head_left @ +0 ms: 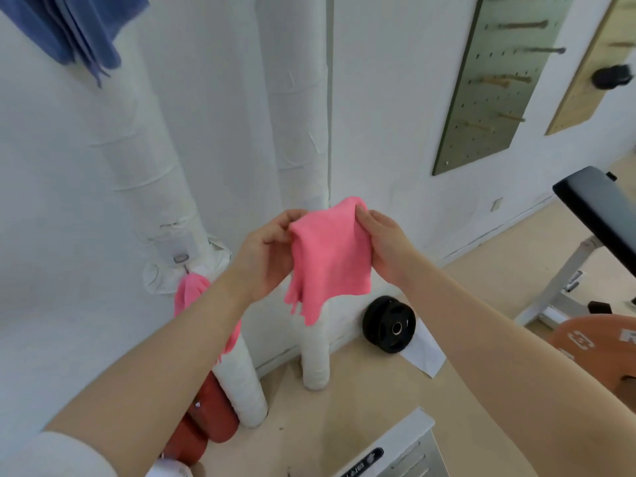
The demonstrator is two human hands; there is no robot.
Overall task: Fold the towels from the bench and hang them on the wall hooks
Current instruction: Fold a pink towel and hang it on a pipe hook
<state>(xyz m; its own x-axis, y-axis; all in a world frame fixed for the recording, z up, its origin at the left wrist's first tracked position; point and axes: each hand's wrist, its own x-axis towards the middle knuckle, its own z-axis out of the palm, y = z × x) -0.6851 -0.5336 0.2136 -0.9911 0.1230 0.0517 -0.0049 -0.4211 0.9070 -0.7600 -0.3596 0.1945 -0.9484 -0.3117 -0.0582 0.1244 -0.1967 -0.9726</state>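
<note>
A small pink towel (330,256) hangs in the air in front of a white wall corner, folded over on itself. My left hand (265,259) pinches its upper left edge and my right hand (385,246) grips its upper right edge. A second pink towel (192,290) hangs low on the left at a hook on the wrapped pipe, partly hidden by my left forearm. A blue towel (79,32) hangs high at the top left. The black padded bench (599,211) is at the right edge.
Two white wrapped pipes (155,160) run down to the floor. A black weight plate (389,325) leans on the wall, with white paper beside it. Red weights (206,421) lie lower left. A green pegboard (495,84) with pegs hangs on the right wall. An orange plate (599,342) sits at right.
</note>
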